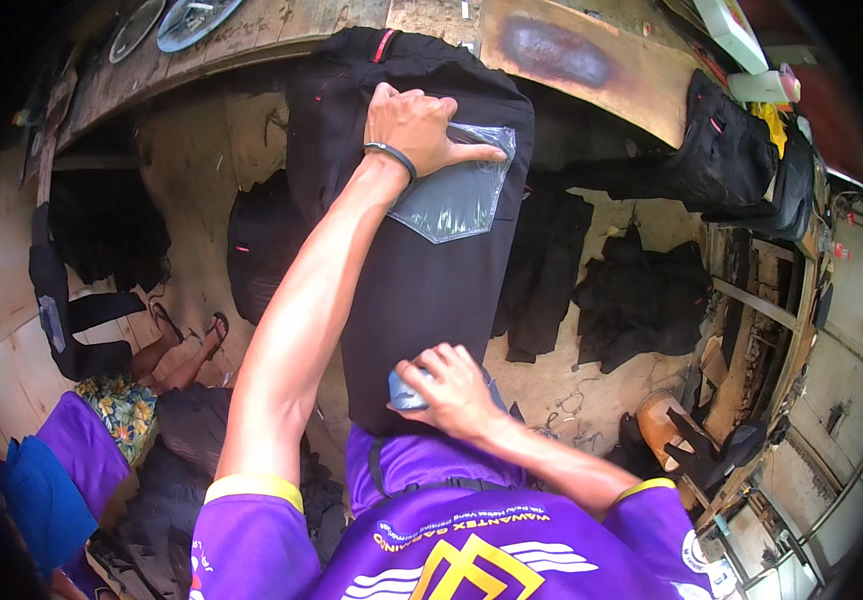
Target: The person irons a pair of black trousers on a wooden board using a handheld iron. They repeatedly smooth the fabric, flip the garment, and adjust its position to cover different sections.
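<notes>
Black trousers (421, 300) stretch from the wooden table's edge down to my lap. On them lies a clear plastic pocket-shaped template (456, 205), its point turned toward me. My left hand (411, 130) presses on the cloth and the template's upper left part; its thumb reaches out across the template's top edge and its fingers are bent over the fabric. Lower down, close to my waist, my right hand (451, 390) has its fingers closed around a small pale blue piece (406, 390), whose kind I cannot make out. The right hand is apart from the template.
A wooden table (351, 12) spans the far side, with a scorched board (576, 65) on it. Folded black garments (711, 150) hang at the right edge. More black clothes (641, 295) lie on the floor. At left, another person's sandalled foot (215, 335) shows.
</notes>
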`<state>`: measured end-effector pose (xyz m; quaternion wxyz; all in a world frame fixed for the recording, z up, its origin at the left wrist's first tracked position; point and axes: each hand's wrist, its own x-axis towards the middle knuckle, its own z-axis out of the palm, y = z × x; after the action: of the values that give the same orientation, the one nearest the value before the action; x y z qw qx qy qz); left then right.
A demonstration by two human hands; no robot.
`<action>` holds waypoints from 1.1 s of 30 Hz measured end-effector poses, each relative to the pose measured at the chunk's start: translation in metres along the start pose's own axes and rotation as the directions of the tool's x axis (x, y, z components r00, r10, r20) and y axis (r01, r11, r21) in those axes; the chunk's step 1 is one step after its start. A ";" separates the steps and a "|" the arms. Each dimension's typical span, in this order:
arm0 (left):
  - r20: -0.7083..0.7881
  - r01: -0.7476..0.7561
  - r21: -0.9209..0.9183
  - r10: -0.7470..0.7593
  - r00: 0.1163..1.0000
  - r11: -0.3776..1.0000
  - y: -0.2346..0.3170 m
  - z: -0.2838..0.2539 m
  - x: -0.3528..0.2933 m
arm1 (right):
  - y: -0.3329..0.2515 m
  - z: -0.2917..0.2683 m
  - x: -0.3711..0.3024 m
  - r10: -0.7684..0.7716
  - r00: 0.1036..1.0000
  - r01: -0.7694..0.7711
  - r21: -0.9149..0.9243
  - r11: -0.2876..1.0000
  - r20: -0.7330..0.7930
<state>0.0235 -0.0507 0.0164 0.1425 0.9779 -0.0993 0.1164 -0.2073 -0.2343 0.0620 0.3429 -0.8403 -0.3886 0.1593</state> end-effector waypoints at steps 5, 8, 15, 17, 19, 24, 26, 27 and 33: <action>-0.049 -0.006 0.002 0.006 0.999 1.000 0.000 0.002 -0.001 | 0.030 -0.033 0.040 0.128 0.899 -0.242 -0.233 0.942 -0.419; 0.001 0.005 0.007 -0.005 1.000 1.000 0.000 0.002 -0.001 | -0.001 -0.009 -0.002 0.147 0.948 -0.190 -0.131 0.973 -0.283; -0.024 -0.044 -0.033 0.043 0.999 0.999 -0.004 -0.005 0.003 | -0.010 0.006 0.080 0.169 0.881 -0.284 -0.206 0.936 -0.441; -0.030 -0.062 0.004 0.062 0.998 0.998 -0.004 -0.008 0.003 | -0.036 0.030 0.063 0.116 0.910 -0.219 -0.224 0.950 -0.399; 0.059 -0.055 -0.038 0.057 0.997 0.998 -0.005 -0.008 0.004 | -0.065 0.046 0.028 0.126 0.933 -0.165 -0.090 0.982 -0.336; -0.003 -0.068 -0.087 0.068 0.998 0.994 -0.007 -0.001 0.003 | -0.096 0.092 -0.118 0.708 0.529 -0.620 0.357 0.699 -0.468; -0.188 -0.145 -0.080 0.128 0.974 0.986 -0.012 0.002 -0.001 | -0.092 0.102 -0.149 0.932 0.324 -0.437 0.847 0.302 -0.165; -0.321 -0.123 0.038 0.129 0.938 0.992 -0.013 0.004 -0.005 | -0.091 0.106 -0.157 0.946 0.321 -0.381 0.920 0.092 0.038; -0.071 0.590 -0.135 -0.602 0.795 0.796 -0.009 -0.003 -0.072 | -0.103 0.146 -0.216 0.894 0.449 -0.570 0.770 0.285 0.002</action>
<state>-0.0438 -0.0296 -0.0012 0.2287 0.9424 0.2159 0.1141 -0.4817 -0.2854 0.0302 0.5796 -0.7428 0.2345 0.2393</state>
